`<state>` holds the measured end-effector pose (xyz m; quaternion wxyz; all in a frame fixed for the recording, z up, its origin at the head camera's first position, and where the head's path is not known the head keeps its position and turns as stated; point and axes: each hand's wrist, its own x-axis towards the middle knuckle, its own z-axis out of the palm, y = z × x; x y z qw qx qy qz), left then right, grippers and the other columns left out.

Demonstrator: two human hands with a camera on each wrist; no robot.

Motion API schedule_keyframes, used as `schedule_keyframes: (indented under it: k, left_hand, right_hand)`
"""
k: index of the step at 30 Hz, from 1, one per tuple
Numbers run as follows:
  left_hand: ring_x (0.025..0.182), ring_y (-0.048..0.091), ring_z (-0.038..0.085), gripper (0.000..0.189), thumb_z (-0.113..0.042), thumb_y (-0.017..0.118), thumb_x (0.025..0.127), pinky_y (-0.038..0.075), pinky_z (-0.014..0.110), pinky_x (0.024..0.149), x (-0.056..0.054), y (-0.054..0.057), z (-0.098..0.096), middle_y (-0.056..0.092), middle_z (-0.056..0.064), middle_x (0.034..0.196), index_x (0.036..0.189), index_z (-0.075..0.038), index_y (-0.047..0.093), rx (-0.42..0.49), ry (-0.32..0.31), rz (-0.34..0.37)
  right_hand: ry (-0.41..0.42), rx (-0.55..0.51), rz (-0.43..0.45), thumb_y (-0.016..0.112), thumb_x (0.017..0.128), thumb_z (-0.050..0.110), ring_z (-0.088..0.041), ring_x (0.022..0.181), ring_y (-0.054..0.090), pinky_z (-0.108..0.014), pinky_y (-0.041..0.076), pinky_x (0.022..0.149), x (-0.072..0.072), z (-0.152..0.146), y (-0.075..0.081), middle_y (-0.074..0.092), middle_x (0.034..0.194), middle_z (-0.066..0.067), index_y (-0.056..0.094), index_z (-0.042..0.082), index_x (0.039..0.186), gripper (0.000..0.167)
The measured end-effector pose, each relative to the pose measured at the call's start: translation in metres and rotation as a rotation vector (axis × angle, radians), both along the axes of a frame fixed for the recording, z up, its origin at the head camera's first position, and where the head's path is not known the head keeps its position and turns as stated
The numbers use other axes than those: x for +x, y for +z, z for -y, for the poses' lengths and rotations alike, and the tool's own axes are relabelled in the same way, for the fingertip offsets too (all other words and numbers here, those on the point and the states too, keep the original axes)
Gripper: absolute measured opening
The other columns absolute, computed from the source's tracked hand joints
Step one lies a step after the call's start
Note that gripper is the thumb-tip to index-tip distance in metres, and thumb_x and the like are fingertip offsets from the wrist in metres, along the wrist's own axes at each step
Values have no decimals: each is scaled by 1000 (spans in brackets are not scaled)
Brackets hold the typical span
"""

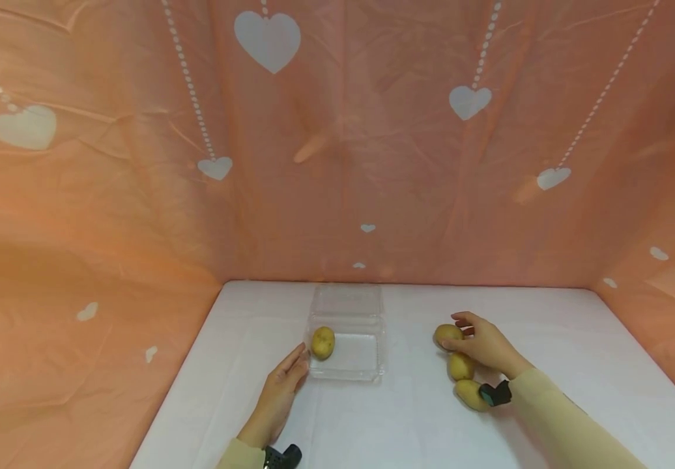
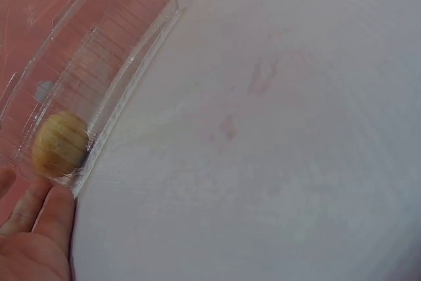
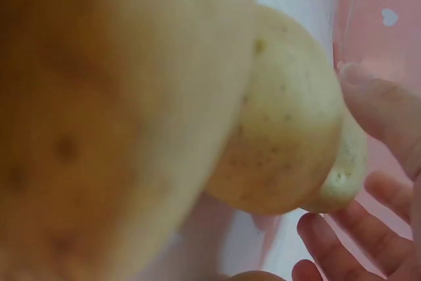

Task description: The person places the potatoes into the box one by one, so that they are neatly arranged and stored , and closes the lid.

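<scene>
1. Plastic box (image 1: 352, 375) stands near the bench's (image 1: 414, 423) far edge, left of its middle, lid (image 1: 348, 299) open toward that edge; one potato (image 1: 322, 343) sits at its left end.
2. Outside, nearer the bench's right edge, a row holds the far potato (image 1: 445, 335), middle potato (image 1: 460, 366) and near potato (image 1: 468, 395): by my count, one boxed and three not.
3. Right hand (image 1: 488, 343): thumb and fingers around the far potato; I cannot tell whether they grip it.
4. Left hand (image 1: 277, 394): fingers straight, holding nothing, tips at the box's left side; contact is hard to judge.
5. A wrist band (image 1: 497, 394) partly covers the near potato; the right wrist view blurs and crops it. The bench's near edge is cut off.
</scene>
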<state>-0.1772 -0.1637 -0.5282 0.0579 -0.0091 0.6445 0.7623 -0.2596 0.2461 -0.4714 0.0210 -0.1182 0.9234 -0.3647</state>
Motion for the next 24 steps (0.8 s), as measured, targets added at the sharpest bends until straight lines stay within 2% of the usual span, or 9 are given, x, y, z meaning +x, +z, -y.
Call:
schedule_keyframes:
  k: [10, 17, 24]
  left_hand:
    - [142, 25, 27, 58, -20, 52, 101, 36, 24, 108, -2, 0, -1, 28, 19, 154, 151, -3, 29, 13, 10, 4]
    - [142, 25, 27, 59, -22, 53, 101, 35, 25, 108, -1, 0, -1, 28, 19, 154, 151, -3, 29, 6, 8, -3]
    - [142, 24, 27, 58, -20, 52, 101, 35, 25, 109, 0, 1, -1, 27, 19, 154, 151, -2, 28, 13, 5, -3]
  right_hand:
    - [2, 33, 69, 77, 84, 28, -30, 100, 60, -38, 55, 78, 2, 7, 5, 62, 116, -16, 56, -4, 124, 55]
    - [-25, 83, 130, 76, 85, 27, -26, 96, 58, -37, 53, 78, -1, 12, 10, 62, 110, -13, 58, -2, 120, 50]
    - [-21, 138, 117, 77, 82, 27, -24, 89, 56, -41, 51, 78, -4, 17, 12, 63, 103, -11, 61, -3, 114, 47]
